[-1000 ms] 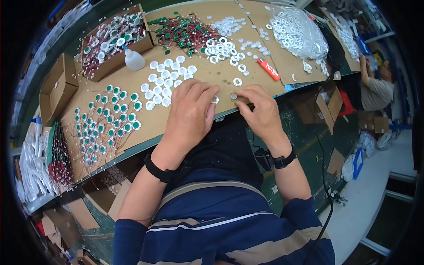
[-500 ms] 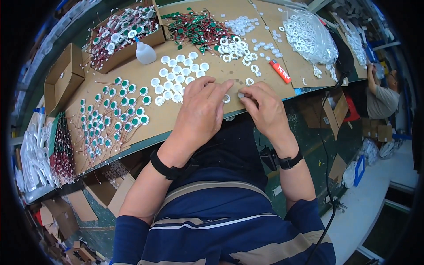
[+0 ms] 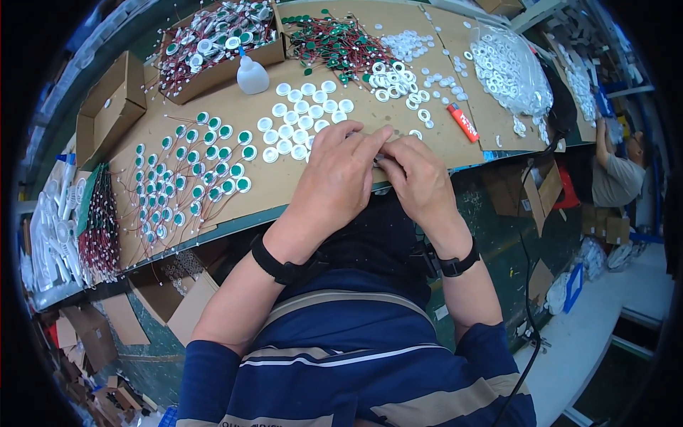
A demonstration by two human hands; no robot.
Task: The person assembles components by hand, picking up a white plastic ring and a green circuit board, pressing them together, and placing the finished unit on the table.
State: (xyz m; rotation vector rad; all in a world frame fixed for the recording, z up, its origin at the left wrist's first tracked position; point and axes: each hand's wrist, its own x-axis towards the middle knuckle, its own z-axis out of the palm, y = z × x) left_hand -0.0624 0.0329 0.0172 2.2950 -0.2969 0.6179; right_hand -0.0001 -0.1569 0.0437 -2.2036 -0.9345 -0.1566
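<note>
My left hand (image 3: 341, 167) and my right hand (image 3: 421, 178) meet fingertip to fingertip over the table's near edge. The left fingers are closed round a white ring, of which only a pale sliver shows. Thumb and forefinger of my right hand are pinched together against it, and what lies between their tips is hidden. Beyond the left hand lie several rows of round white pieces (image 3: 287, 132). One loose white ring (image 3: 415, 134) rests just past my right hand. Farther left are white rings with green discs (image 3: 212, 152) and thin red wires.
Behind are a carton (image 3: 199, 87) of wired discs, a squeeze bottle (image 3: 252, 77), a heap of green discs (image 3: 334, 46), white rings (image 3: 395, 80) and translucent discs (image 3: 409, 44). A red lighter (image 3: 463, 122) and bag of rings (image 3: 509, 71) lie right. Another person (image 3: 619, 171) works far right.
My right hand, with a small translucent disc in its pinch before, has moved left to meet my left hand. The ring and disc have gone mostly out of sight. The whole view has shifted slightly.
</note>
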